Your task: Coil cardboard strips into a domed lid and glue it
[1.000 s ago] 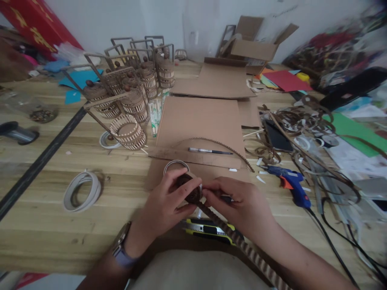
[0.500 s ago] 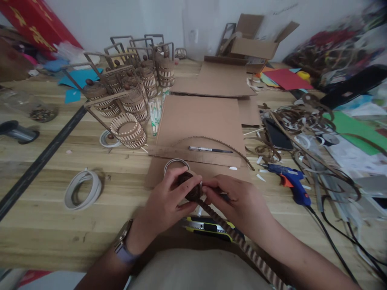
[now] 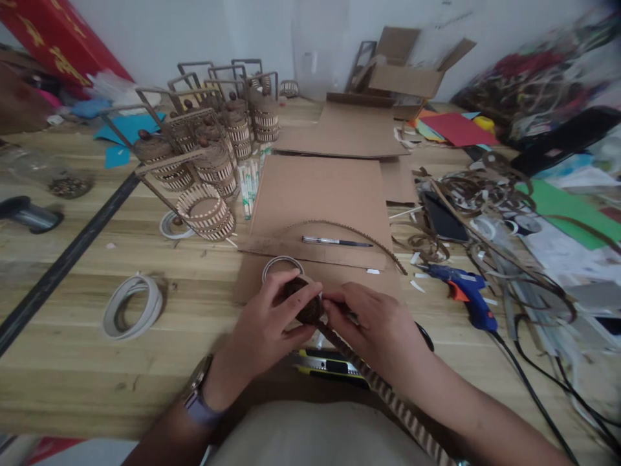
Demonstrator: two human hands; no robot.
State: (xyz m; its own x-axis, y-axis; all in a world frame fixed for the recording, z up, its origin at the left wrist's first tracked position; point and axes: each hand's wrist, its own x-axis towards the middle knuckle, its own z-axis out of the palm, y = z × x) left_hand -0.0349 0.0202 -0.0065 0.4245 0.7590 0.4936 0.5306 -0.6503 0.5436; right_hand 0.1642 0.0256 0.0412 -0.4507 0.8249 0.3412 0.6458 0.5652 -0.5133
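My left hand [image 3: 264,327] is closed round a small dark brown coil of corrugated cardboard strip [image 3: 305,305], thumb and fingers wrapped about it. My right hand [image 3: 376,327] pinches the same coil from the right, where the strip's loose tail [image 3: 388,398] runs down towards my lap. Just beyond the coil lies a roll of tape [image 3: 282,264] on a cardboard sheet [image 3: 320,194]. A yellow and black utility knife [image 3: 326,366] lies under my wrists.
A pen [image 3: 337,243] and a curved corrugated strip [image 3: 359,233] lie on the cardboard. A blue glue gun [image 3: 460,294] with its cable is to the right amid paper scraps. Several small cardboard lanterns [image 3: 208,162] stand at the left. A white band coil [image 3: 133,307] lies nearby.
Both hands stay on the coil, with small shifts of the fingers as they work it; my right hand has slid slightly left. The view has barely shifted.
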